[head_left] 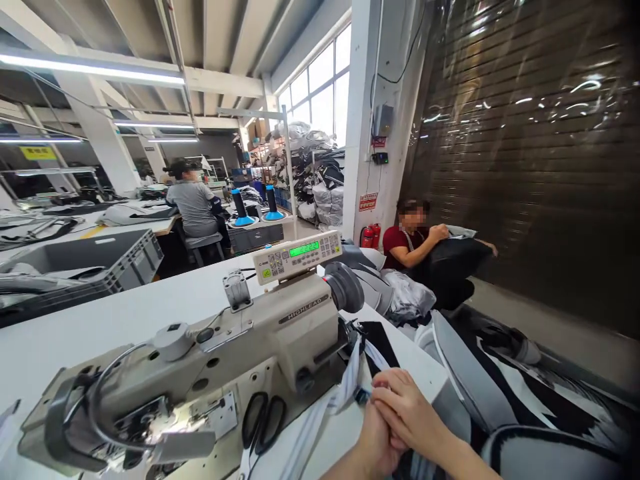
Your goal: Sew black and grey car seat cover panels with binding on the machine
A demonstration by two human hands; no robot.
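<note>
My left hand (376, 430) and my right hand (406, 408) are pressed together over the right end of the white sewing table (195, 272). The right hand lies over the left, and its fingers hide whatever may be between them. Both hands are closed. A small blue item (362, 395) shows just beside the fingertips; whether they touch it is unclear. A pale striped strip of fabric (320, 417) runs along the table close to the hands. Black-handled scissors (262, 427) lie by the beige sewing machine (280, 327), left of my hands.
Black and grey cut pieces (470, 373) are heaped right of the table. A grey crate (135, 263) stands at left. Two blue thread cones (271, 203) are behind the control panel (300, 253). One person (407, 247) sits low at right, another (193, 207) further back.
</note>
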